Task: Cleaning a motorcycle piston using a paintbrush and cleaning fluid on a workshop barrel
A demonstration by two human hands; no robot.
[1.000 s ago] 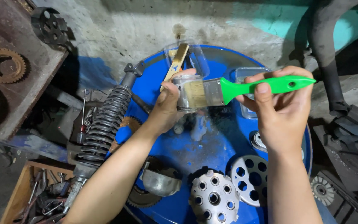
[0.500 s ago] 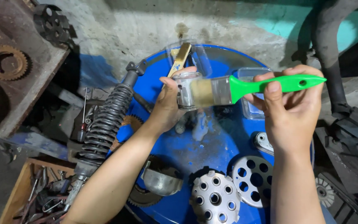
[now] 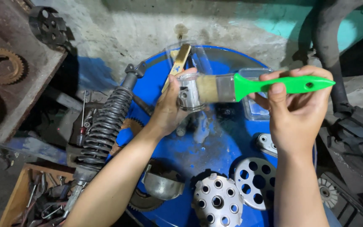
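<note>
My left hand (image 3: 169,108) grips a small silver metal piston (image 3: 188,93) above a blue drum lid (image 3: 215,147). My right hand (image 3: 295,110) holds a paintbrush with a green handle (image 3: 282,85). Its tan bristles (image 3: 207,88) press against the piston's side. Behind the piston a second brush with a wooden handle (image 3: 177,65) leans in a clear plastic container (image 3: 202,56).
On the drum lie two perforated metal discs (image 3: 216,201) (image 3: 255,181), a metal bowl-shaped part (image 3: 162,185) and a clear tray (image 3: 255,110). A black coil shock absorber (image 3: 103,126) leans at the left. Rusty gears (image 3: 3,67) sit on a shelf. A wooden box of tools (image 3: 34,197) stands lower left.
The brush and piston have shifted slightly right and up in view. The bristles stay against the piston while both hands keep their grip.
</note>
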